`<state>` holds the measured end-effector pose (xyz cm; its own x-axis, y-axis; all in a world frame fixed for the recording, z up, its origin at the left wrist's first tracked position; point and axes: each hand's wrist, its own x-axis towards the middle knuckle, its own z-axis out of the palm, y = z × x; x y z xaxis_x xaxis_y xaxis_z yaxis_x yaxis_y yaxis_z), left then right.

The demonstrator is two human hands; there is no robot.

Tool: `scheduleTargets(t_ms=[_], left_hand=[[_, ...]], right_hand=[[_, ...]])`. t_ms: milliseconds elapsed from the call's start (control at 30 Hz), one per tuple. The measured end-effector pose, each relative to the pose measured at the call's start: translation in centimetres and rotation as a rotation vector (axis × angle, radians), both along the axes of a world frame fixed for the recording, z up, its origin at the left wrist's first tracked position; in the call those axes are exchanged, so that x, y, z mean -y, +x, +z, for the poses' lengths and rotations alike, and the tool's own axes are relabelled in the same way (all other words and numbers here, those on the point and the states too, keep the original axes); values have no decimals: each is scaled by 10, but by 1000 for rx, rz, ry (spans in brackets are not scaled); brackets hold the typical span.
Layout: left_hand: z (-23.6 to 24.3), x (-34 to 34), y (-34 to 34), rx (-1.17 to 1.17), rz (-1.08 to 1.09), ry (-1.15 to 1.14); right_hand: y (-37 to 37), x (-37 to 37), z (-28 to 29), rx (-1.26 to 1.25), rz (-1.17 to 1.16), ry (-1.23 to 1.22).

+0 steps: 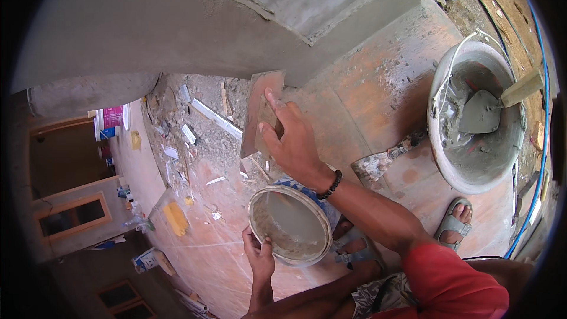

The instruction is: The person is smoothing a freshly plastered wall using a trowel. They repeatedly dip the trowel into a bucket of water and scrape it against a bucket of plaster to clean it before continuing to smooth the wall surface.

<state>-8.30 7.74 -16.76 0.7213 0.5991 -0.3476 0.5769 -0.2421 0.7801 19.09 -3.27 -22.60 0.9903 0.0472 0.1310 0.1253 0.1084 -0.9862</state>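
Observation:
My right hand (292, 136) grips a flat rectangular plastering float (254, 106), with the index finger and thumb stretched along its back. The float is at the lower edge of a grey plastered wall (177, 29); I cannot tell whether it touches the wall. Below that forearm, my left hand (258, 251) holds the rim of a round bucket (328, 230), thumb over the edge. Greyish watery liquid lies in this tilted bucket. To the right stands a larger bucket (436, 136) with wet mortar inside. A trowel (479, 112) with a wooden handle rests in it.
Rubble and broken strips (215, 118) lie by the wall's foot. A yellow sponge-like piece (175, 218) is on the reddish floor. My sandalled foot (455, 221) stands below the larger bucket. A blue hose (540, 159) runs along the right. Paint pails (112, 118) stand far left.

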Motion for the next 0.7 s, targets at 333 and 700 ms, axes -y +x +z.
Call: scheduleTargets(t_ms=[333, 700], left_hand=[[-3, 0, 1, 3, -13, -8], [-8, -5, -3, 34, -8, -12]], right_hand=[[15, -27, 20, 89, -115, -26], [33, -15, 53, 206, -227, -81]])
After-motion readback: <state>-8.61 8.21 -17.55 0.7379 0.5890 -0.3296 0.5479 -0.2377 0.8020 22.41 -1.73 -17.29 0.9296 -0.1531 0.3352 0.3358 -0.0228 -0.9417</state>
